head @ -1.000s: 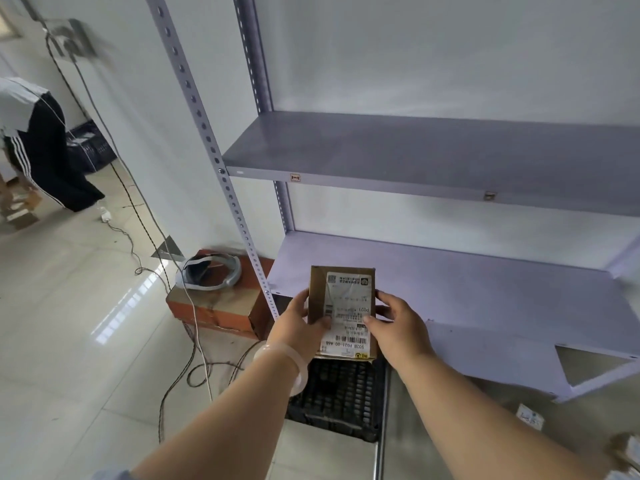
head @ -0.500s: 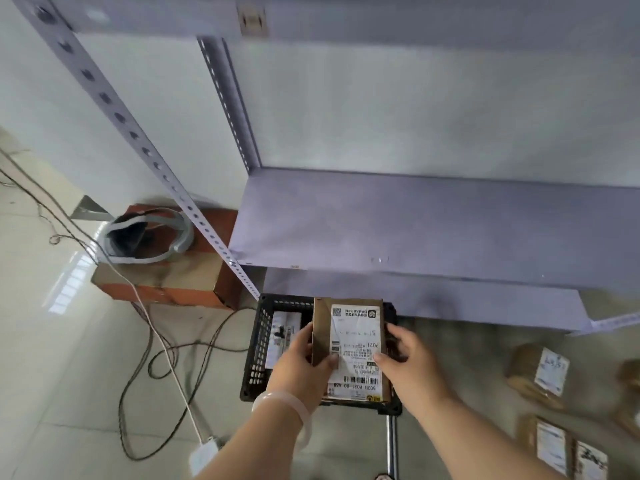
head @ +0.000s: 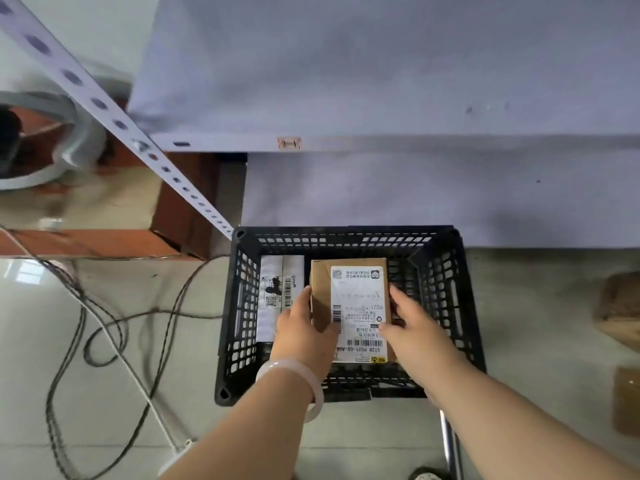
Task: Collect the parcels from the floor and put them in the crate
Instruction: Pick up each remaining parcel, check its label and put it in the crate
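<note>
1. Parcel (head: 356,299) is inside the black crate (head: 239,306), in the middle.
2. Left hand (head: 304,337) and right hand (head: 419,337) each have their grip clamped on it.
3. White packet (head: 277,271) lies by the crate's left wall.

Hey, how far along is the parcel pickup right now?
Done: one white parcel lies in the black crate. In hand: the left hand and right hand hold a brown parcel low inside the crate. Left: at least two floor parcels at the right edge.

Bare forearms; a pale translucent bangle (head: 304,382) circles the left wrist.
</note>
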Available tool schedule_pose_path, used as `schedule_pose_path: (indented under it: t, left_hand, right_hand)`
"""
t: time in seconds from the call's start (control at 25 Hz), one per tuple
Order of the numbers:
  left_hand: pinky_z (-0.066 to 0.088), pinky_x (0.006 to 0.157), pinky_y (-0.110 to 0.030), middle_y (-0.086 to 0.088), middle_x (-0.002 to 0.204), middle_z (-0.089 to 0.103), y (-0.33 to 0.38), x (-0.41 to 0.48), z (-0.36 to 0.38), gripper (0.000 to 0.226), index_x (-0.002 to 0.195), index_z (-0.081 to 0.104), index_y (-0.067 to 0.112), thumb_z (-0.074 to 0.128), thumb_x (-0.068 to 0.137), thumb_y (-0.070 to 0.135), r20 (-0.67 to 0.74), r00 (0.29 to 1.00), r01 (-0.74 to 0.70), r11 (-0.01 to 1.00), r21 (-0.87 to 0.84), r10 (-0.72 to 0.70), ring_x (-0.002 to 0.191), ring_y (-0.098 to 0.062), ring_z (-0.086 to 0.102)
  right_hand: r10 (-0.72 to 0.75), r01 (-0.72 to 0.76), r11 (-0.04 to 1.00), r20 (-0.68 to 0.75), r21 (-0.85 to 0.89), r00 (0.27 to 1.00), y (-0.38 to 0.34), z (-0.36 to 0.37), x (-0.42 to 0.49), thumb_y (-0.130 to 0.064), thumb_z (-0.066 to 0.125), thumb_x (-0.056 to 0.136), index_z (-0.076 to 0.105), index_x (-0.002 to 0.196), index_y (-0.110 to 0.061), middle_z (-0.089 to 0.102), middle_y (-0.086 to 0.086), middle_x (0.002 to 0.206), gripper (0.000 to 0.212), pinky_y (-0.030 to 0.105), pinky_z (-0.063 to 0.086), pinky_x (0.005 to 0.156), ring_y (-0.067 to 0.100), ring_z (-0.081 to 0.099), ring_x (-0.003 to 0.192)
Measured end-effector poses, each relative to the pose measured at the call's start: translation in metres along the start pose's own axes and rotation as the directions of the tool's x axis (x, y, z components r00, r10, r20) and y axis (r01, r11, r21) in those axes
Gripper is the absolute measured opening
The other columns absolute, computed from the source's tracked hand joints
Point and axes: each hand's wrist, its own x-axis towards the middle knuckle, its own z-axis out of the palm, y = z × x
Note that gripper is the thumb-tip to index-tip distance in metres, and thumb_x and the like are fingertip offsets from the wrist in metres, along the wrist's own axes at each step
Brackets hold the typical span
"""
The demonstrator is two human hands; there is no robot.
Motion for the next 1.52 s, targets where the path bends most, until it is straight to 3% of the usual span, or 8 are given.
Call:
schedule_pose_path:
  t: [0.2,0.4,0.6,0.84,1.08,1.24,1.36,1.52]
  left_hand:
    - [0.054,0.067,-0.027,0.010,0.102,0.053,-0.048,0.082,0.028,0.071,0.142,0.023,0.036,0.060,0.086,0.012,0.026,1.000,0.003,0.996,0.091,-0.005,0.088,-0.014,0.061]
    - [0.044,0.102,-0.036,0.003,0.135,0.035,-0.078,0.134,0.048,0.068,0.144,0.026,0.030,0.059,0.085,0.023,0.032,0.999,-0.012,0.974,0.224,0.005,0.119,-0.023,0.046]
    - [0.032,0.112,-0.033,0.001,0.151,0.021,-0.084,0.154,0.059,0.071,0.151,0.016,0.025,0.049,0.089,0.019,0.043,0.999,-0.033,0.975,0.221,0.024,0.133,-0.022,0.035]
    - [0.026,0.109,-0.024,0.008,0.156,0.014,-0.080,0.160,0.058,0.070,0.152,0.013,0.025,0.044,0.091,0.012,0.011,0.995,-0.103,0.974,0.202,0.103,0.139,-0.017,0.026]
    - [0.032,0.112,-0.041,0.009,0.153,-0.001,-0.073,0.159,0.063,0.077,0.152,0.005,0.025,0.046,0.087,0.017,0.066,0.998,-0.003,0.934,0.357,-0.022,0.136,-0.028,0.028]
    - [0.036,0.109,-0.043,0.009,0.152,0.002,-0.075,0.161,0.063,0.079,0.151,0.007,0.029,0.049,0.085,0.020,0.043,0.998,0.032,0.942,0.333,-0.048,0.135,-0.029,0.031]
    - [0.037,0.108,-0.038,0.008,0.153,0.007,-0.074,0.150,0.058,0.075,0.150,0.012,0.031,0.051,0.087,0.021,-0.014,1.000,0.013,0.972,0.235,-0.010,0.133,-0.024,0.035]
    - [0.041,0.105,-0.037,0.003,0.153,0.020,-0.047,0.107,0.039,0.065,0.149,0.022,0.032,0.052,0.092,0.024,-0.088,0.995,-0.038,0.983,0.177,0.054,0.132,-0.019,0.038]
  right_hand:
    - [0.044,-0.041,0.998,-0.058,0.049,0.997,0.035,0.050,0.090,-0.015,0.051,0.093,0.035,0.141,-0.030,0.039,-0.004,0.150,0.053,0.019,0.046,0.067,0.009,0.049,0.103]
    - [0.072,-0.070,0.996,-0.019,0.062,0.997,0.054,0.080,0.135,-0.015,0.051,0.092,0.032,0.143,-0.035,0.041,-0.004,0.147,0.058,0.013,0.034,0.051,-0.002,0.044,0.072]
    - [0.133,-0.141,0.979,0.059,0.146,0.989,0.062,0.089,0.156,-0.004,0.051,0.090,0.026,0.146,-0.035,0.038,-0.003,0.148,0.069,0.016,0.038,0.056,0.005,0.045,0.077]
    - [0.096,-0.105,0.980,0.062,0.169,0.993,0.051,0.090,0.174,0.000,0.050,0.087,0.026,0.145,-0.033,0.037,-0.004,0.149,0.071,0.015,0.035,0.058,0.002,0.042,0.089]
    - [0.113,-0.117,0.993,0.151,0.017,0.982,0.054,0.088,0.178,-0.005,0.053,0.089,0.011,0.151,-0.030,0.032,-0.002,0.153,0.079,0.013,0.035,0.064,0.003,0.041,0.104]
    - [0.096,-0.085,0.992,0.121,-0.093,0.988,0.053,0.085,0.175,-0.016,0.052,0.091,0.010,0.151,-0.037,0.046,-0.005,0.143,0.076,0.014,0.037,0.051,0.000,0.053,0.079]
    - [0.047,-0.045,0.994,0.023,-0.096,0.999,0.055,0.073,0.170,-0.022,0.052,0.091,0.017,0.149,-0.040,0.044,-0.003,0.145,0.070,0.021,0.048,0.069,0.012,0.061,0.106]
    - [-0.035,0.027,0.993,-0.067,-0.113,0.997,0.046,0.028,0.128,-0.031,0.054,0.091,0.034,0.143,-0.041,0.045,-0.004,0.143,0.056,0.023,0.046,0.076,0.010,0.057,0.099]
